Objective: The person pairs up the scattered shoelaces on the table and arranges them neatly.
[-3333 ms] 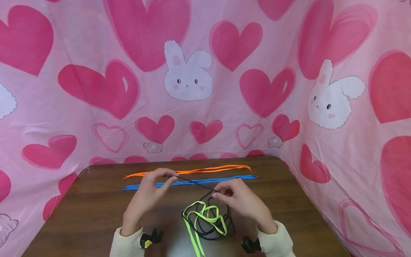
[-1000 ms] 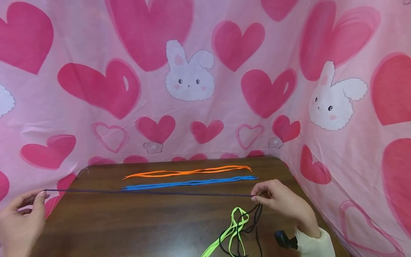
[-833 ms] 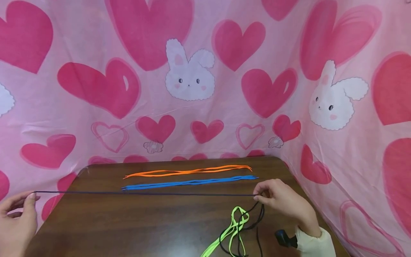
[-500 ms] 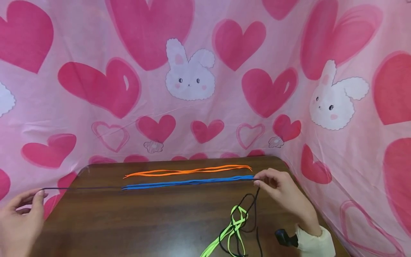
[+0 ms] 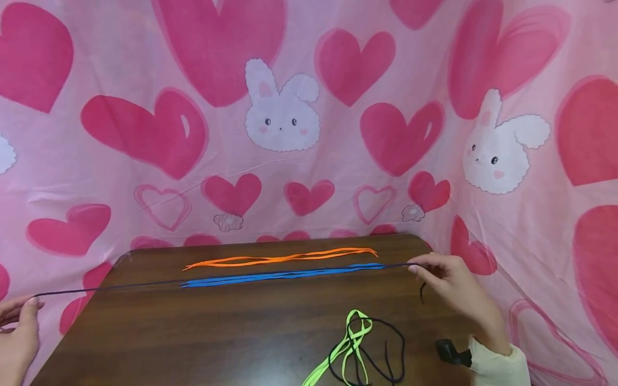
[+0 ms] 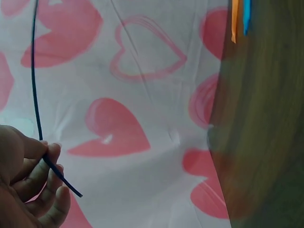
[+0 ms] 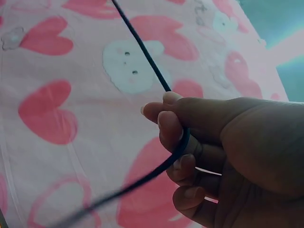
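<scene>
A thin black shoelace (image 5: 120, 287) runs nearly straight between my two hands, passing across the blue laces in the head view. At the far left my left hand (image 5: 19, 327) pinches it between thumb and forefinger; in the left wrist view a short tip of the shoelace (image 6: 69, 185) sticks out past the fingers. My right hand (image 5: 456, 284), beyond the laces' right end, pinches the same shoelace (image 7: 147, 54), and a loose tail drops from that grip. Another black lace (image 5: 403, 343) lies in loose loops over the lime green laces (image 5: 318, 370) at the front.
Blue laces (image 5: 275, 277) lie lengthwise across the brown table (image 5: 217, 327), with orange laces (image 5: 280, 259) parallel behind them. A pink curtain (image 5: 338, 161) printed with hearts and rabbits encloses the back and sides. A black wrist camera (image 5: 449, 353) sits by the right sleeve.
My hands have spread from the middle to both sides, drawing the black shoelace out. The right hand has lifted its tail off the pile, and the shoelace has shifted back over the blue laces.
</scene>
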Available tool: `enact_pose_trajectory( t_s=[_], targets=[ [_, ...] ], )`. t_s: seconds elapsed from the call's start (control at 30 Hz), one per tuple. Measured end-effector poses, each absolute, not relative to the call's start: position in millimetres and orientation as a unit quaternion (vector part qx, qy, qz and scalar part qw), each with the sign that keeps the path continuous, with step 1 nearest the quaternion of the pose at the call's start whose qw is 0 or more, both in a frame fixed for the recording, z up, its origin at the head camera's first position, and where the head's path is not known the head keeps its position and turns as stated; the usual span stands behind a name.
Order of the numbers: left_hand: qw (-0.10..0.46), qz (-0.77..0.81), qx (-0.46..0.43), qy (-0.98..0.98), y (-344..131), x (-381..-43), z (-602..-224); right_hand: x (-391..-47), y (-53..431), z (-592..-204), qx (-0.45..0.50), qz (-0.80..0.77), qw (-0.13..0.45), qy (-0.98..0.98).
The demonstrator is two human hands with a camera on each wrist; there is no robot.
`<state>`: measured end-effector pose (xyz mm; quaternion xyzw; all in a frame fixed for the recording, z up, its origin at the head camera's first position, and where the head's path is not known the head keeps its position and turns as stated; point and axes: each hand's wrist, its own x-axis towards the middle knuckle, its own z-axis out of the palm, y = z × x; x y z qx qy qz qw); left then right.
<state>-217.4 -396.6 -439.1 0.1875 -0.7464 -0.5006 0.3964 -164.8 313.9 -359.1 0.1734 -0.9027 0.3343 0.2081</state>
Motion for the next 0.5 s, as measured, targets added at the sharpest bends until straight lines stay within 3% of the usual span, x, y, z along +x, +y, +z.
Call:
enact_pose_trajectory(
  t_s=[0.5],
  targets=[
    [0.397, -0.474, 0.123, -0.776, -424.7, -235.2, -466.3, -181.1, 361.2, -364.8, 0.133, 0.307, 0.21, -0.919]
  ],
)
